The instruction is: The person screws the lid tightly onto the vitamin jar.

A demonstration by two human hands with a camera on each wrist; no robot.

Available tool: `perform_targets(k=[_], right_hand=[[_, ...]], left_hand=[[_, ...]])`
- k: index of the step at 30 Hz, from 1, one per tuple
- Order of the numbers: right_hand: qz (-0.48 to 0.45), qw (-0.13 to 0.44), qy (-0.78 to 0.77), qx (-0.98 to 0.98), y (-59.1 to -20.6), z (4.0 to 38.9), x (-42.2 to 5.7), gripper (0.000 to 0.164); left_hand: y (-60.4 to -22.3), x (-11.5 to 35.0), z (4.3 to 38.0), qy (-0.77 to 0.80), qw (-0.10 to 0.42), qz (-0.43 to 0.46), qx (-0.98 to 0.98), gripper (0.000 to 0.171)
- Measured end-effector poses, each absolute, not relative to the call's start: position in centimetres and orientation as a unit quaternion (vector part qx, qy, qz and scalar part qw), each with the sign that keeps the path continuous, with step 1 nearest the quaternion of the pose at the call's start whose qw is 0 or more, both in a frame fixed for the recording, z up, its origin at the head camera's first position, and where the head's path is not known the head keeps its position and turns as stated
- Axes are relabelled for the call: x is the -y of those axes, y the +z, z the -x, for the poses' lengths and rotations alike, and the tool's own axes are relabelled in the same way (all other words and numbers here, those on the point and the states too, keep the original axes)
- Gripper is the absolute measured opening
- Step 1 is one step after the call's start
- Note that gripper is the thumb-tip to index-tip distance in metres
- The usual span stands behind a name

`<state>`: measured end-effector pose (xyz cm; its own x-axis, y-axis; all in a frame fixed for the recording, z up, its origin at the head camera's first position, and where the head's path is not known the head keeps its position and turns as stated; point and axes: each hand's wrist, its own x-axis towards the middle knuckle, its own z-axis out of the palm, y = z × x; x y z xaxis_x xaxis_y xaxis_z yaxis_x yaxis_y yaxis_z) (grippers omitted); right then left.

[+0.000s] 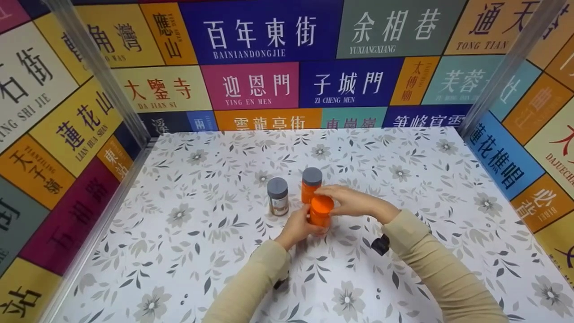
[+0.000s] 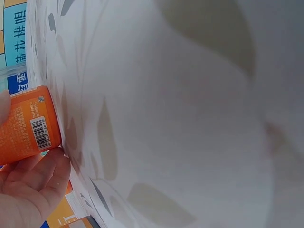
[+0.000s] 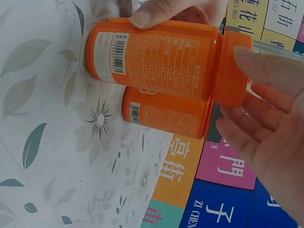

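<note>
An orange bottle [image 3: 156, 59] with an orange cap [image 3: 232, 69] stands upright on the patterned tabletop, its printed label and barcode showing in the right wrist view. My left hand [image 1: 297, 225] grips the body of this bottle low down, thumb on one side and fingers on the other. Around the cap, my right hand [image 3: 270, 104] curls its thumb and fingers. Just behind stands a second orange bottle [image 1: 308, 193] with a grey cap, partly covered by the first in the head view. To its left is a clear bottle [image 1: 279, 205] with brownish contents and a grey cap.
Floral white paper covers the tabletop [image 1: 215, 269]. Panels with coloured street-name signs [image 1: 255, 85] enclose it at the back and both sides, and clear corner strips [image 1: 112, 80] run up where the panels meet. Dark wrist devices [image 1: 381, 245] sit at the sleeves.
</note>
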<state>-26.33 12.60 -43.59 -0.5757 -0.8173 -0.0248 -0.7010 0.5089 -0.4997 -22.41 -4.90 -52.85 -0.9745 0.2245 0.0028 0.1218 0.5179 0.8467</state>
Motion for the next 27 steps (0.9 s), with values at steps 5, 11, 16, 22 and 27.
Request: perform_targets(k=[5,11,16,22,27], right_hand=[[0.452,0.120,-0.225,-0.855,-43.9,26.6,-12.8,0.051],[0.426,0.093,-0.245,-0.866,-44.8,26.7,-12.4,0.051],[0.370,0.057,-0.263,-0.889,-45.6,26.5,-11.7,0.046],[0.338,0.057,-0.275,-0.898,-46.1,26.5,-11.7,0.047],[0.399,0.112,-0.297,-0.860,-45.7,26.8,-12.7,0.057]], left_hand=[[-52.9,4.9,22.4,0.479,0.052,-0.099,-0.871,0.051],[-52.9,4.9,22.5,0.475,0.054,-0.100,-0.873,0.052],[-52.7,4.9,22.4,0.474,0.052,-0.101,-0.873,0.050],[-52.7,4.9,22.3,0.465,0.047,-0.099,-0.878,0.049],[-52.7,4.9,22.4,0.459,0.052,-0.087,-0.883,0.051]])
